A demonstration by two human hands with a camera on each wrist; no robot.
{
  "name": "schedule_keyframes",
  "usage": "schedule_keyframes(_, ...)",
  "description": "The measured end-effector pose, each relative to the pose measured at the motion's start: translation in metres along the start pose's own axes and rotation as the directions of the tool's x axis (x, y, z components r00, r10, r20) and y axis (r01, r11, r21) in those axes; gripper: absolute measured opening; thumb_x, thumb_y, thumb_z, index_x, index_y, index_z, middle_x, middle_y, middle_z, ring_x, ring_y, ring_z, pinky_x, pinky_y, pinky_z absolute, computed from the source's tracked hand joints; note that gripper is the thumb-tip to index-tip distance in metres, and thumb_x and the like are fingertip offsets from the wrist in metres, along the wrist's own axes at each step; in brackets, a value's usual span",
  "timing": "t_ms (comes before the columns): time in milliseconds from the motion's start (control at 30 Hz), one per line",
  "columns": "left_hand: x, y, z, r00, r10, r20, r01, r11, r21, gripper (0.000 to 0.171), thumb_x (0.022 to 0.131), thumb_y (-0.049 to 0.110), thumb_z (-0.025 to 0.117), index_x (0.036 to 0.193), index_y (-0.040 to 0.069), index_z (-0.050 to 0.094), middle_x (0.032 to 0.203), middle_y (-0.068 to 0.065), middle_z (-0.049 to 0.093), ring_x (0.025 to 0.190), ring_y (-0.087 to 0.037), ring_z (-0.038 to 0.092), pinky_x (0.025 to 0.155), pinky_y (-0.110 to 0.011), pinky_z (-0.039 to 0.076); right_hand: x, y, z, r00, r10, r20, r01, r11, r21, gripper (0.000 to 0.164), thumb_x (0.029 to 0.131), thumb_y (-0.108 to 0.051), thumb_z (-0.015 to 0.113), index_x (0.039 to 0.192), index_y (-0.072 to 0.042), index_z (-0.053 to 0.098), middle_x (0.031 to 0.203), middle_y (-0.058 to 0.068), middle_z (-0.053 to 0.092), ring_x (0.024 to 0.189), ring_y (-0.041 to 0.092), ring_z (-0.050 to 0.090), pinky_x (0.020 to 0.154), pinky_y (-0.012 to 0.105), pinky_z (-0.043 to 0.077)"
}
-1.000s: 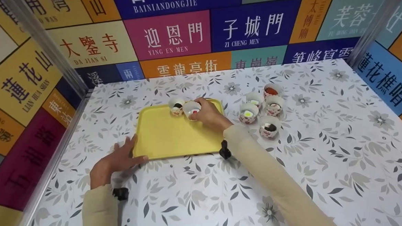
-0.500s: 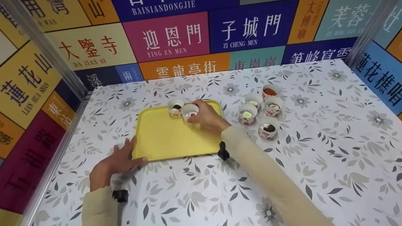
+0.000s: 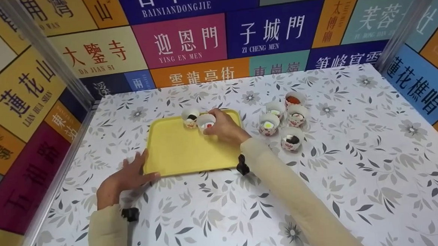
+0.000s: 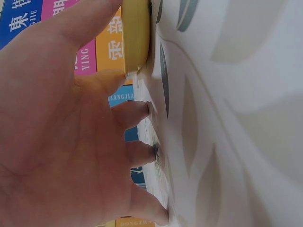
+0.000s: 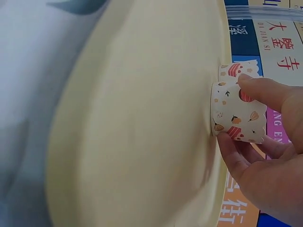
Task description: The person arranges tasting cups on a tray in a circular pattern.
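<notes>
A yellow tray [image 3: 190, 150] lies on the floral tabletop. My right hand [image 3: 225, 127] grips a patterned paper baking cup [image 3: 204, 120] near the tray's far edge; something white and red sits in it. In the right wrist view, thumb and fingers hold the cup [image 5: 234, 113] by its sides, low at the tray. A second baking cup [image 3: 191, 117], with white and black contents, stands just left of it. At the tray's near left corner, my left hand [image 3: 128, 174] touches the rim with thumb and fingers spread. Its fingertips meet the table in the left wrist view.
Right of the tray stand several more baking cups, including one with red-orange filling [image 3: 293, 99], one with yellow and white [image 3: 268, 125] and one with black [image 3: 290, 140]. Walls of coloured sign panels [image 3: 179, 39] enclose the table's back and sides.
The right hand, with its baking cup, has shifted very slightly and stays beside the second cup. The left hand keeps its place at the tray corner. The whole head view drifts slightly.
</notes>
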State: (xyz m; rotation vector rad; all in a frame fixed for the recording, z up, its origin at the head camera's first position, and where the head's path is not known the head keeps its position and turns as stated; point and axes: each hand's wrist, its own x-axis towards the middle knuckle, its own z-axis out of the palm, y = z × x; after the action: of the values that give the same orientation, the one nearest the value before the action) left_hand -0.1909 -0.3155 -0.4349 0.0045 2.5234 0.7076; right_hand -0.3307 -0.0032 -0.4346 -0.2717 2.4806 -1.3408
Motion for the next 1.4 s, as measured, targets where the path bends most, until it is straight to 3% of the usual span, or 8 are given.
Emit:
schedule_keyframes(333,0.000,0.001,0.000,1.000,-0.026,0.007,0.026,0.999,-0.018,0.112,0.087,0.070,0.060,0.161,0.023,-0.010,0.167,-0.016,-0.018,0.148,-0.050,-0.025,0.113,-0.076,-0.010,-0.005,0.001,-0.018,0.999,-0.044,0.002,0.044,0.999,0.021,0.081,0.083,-0.026,0.083,0.150,-0.010,0.040,0.149,0.011,0.049,0.136,0.029,0.048,0.112,0.043,0.043)
schedule_keyframes(533,-0.001,0.002,-0.002,1.000,-0.021,0.006,0.021,1.000,-0.021,0.112,0.086,0.071,0.060,0.161,0.024,-0.010,0.167,-0.015,-0.019,0.148,-0.049,-0.026,0.114,-0.076,-0.010,-0.014,-0.001,-0.030,1.000,-0.014,-0.016,0.015,0.999,0.051,0.082,0.081,-0.034,0.084,0.150,-0.016,0.041,0.150,0.006,0.049,0.138,0.026,0.046,0.113,0.041,0.042)
schedule_keyframes(767,-0.002,0.001,-0.001,1.000,0.001,0.016,-0.001,1.000,-0.014,0.113,0.088,0.068,0.060,0.161,0.019,-0.010,0.167,-0.020,-0.017,0.147,-0.053,-0.024,0.114,-0.077,-0.006,-0.033,-0.003,-0.037,0.997,-0.076,-0.031,0.080,0.980,0.184,0.073,0.084,-0.029,0.082,0.146,-0.014,0.046,0.147,0.008,0.051,0.137,0.026,0.049,0.111,0.040,0.046)
schedule_keyframes(900,-0.001,0.001,0.000,1.000,-0.010,0.016,0.010,1.000,-0.021,0.114,0.086,0.070,0.060,0.161,0.021,-0.010,0.167,-0.017,-0.018,0.148,-0.052,-0.024,0.114,-0.076,-0.007,-0.045,0.002,-0.042,0.994,-0.107,-0.033,0.112,0.959,0.261,0.069,0.086,-0.024,0.081,0.146,-0.012,0.048,0.149,0.011,0.050,0.137,0.027,0.050,0.110,0.040,0.047)
schedule_keyframes(1033,-0.001,0.001,-0.001,1.000,-0.003,0.015,0.003,1.000,-0.030,0.113,0.087,0.069,0.061,0.161,0.021,-0.010,0.167,-0.018,-0.018,0.148,-0.052,-0.025,0.114,-0.076,-0.008,-0.054,0.007,-0.049,0.992,-0.114,-0.057,0.126,0.949,0.289,0.068,0.086,-0.020,0.080,0.145,-0.010,0.049,0.148,0.014,0.051,0.136,0.028,0.051,0.110,0.040,0.048)
schedule_keyframes(1167,-0.001,0.001,0.000,1.000,-0.005,0.012,0.005,1.000,-0.028,0.112,0.087,0.068,0.061,0.161,0.022,-0.009,0.167,-0.017,-0.017,0.148,-0.051,-0.025,0.114,-0.076,-0.009,-0.066,0.010,-0.058,0.986,-0.142,-0.087,0.158,0.959,0.236,0.066,0.086,-0.019,0.080,0.144,-0.009,0.049,0.147,0.011,0.051,0.136,0.027,0.051,0.109,0.040,0.048)
schedule_keyframes(1400,-0.001,0.000,-0.001,1.000,-0.006,0.009,0.006,1.000,-0.022,0.112,0.086,0.070,0.060,0.161,0.024,-0.009,0.168,-0.016,-0.017,0.148,-0.050,-0.024,0.114,-0.076,-0.008,-0.092,0.016,-0.081,0.952,-0.272,-0.138,0.274,0.962,-0.004,0.072,0.087,-0.025,0.080,0.148,-0.012,0.045,0.150,0.010,0.046,0.138,0.028,0.046,0.111,0.047,0.043)
